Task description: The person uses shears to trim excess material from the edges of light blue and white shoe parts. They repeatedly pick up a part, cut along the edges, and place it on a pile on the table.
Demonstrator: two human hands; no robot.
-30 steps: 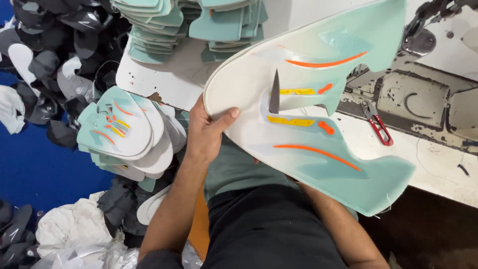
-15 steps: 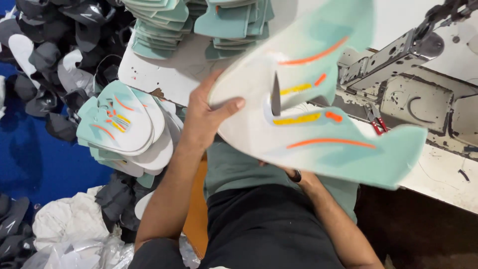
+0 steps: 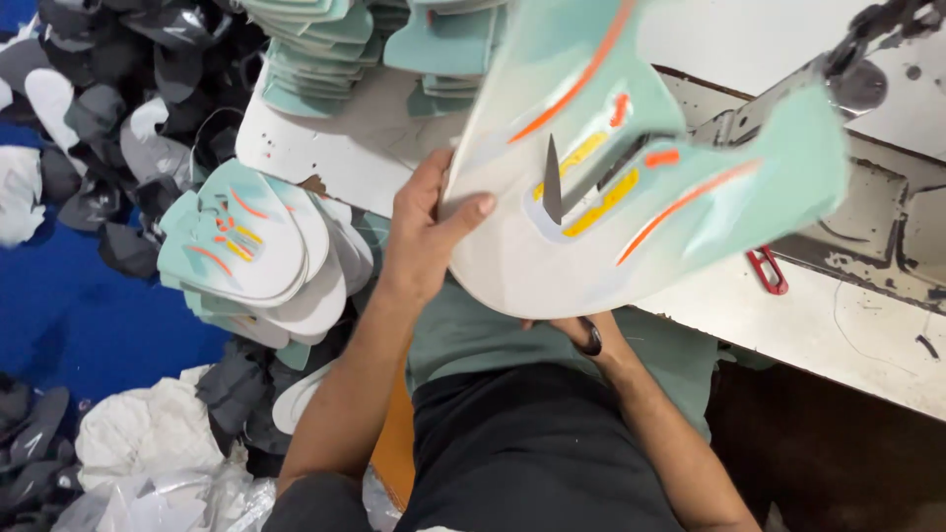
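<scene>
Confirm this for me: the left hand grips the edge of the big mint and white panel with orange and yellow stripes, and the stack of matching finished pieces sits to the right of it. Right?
Not quite. In the head view the left hand does grip the edge of the mint and white panel, but the stack of matching pieces sits to the left of it, not the right. To the right is the sewing machine.

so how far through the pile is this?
Done: a stack of stitched mint-and-white panels sits by the left hand. In hand: one panel, held up off the sewing machine, right hand under it. Left: mint stacks on the table.
</scene>
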